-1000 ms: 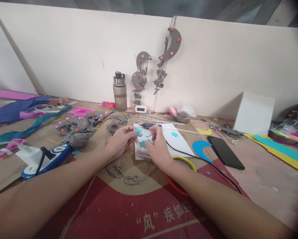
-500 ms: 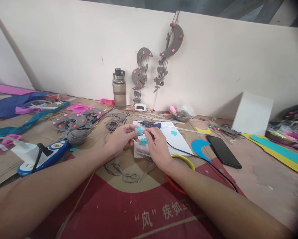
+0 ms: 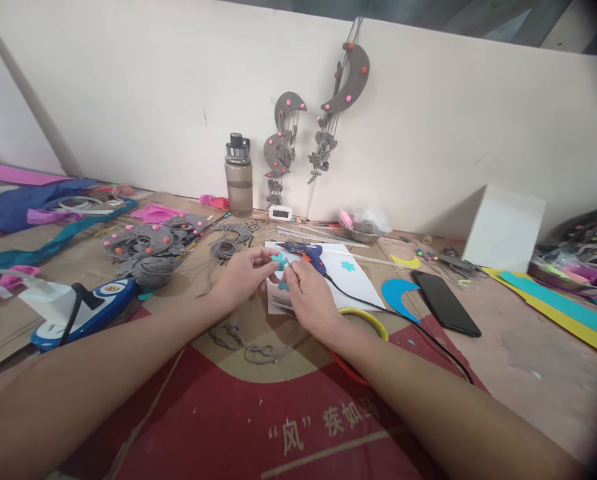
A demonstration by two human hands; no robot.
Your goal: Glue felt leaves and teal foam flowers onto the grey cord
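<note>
My left hand (image 3: 248, 275) pinches a small turquoise flower-shaped cutout (image 3: 279, 260) between thumb and fingers. Close against its right side, my right hand (image 3: 308, 293) is closed in a pinch; what its fingertips hold is too small to make out. Both hands are over a white sheet (image 3: 361, 297). Another turquoise cutout (image 3: 282, 285) lies under the hands, partly hidden, and a third flower cutout (image 3: 348, 267) rests on the sheet's right part. Just behind the hands lies a blue glue gun (image 3: 298, 248). Scissors with yellow and red handles (image 3: 366, 319) sit partly beneath my right wrist.
Grey cord (image 3: 263, 353) lies in loops before the hands. To the right are a blue crescent (image 3: 401, 297) and a black phone (image 3: 446, 303). A bottle (image 3: 239, 180) stands behind; a power strip (image 3: 88, 310) is at left. Grey moon ornaments (image 3: 356, 80) hang on the wall.
My right hand has shifted slightly left and turned, now covering more of the lower cutout. More of the glue gun shows. The left hand keeps its pinch on the flower cutout.
</note>
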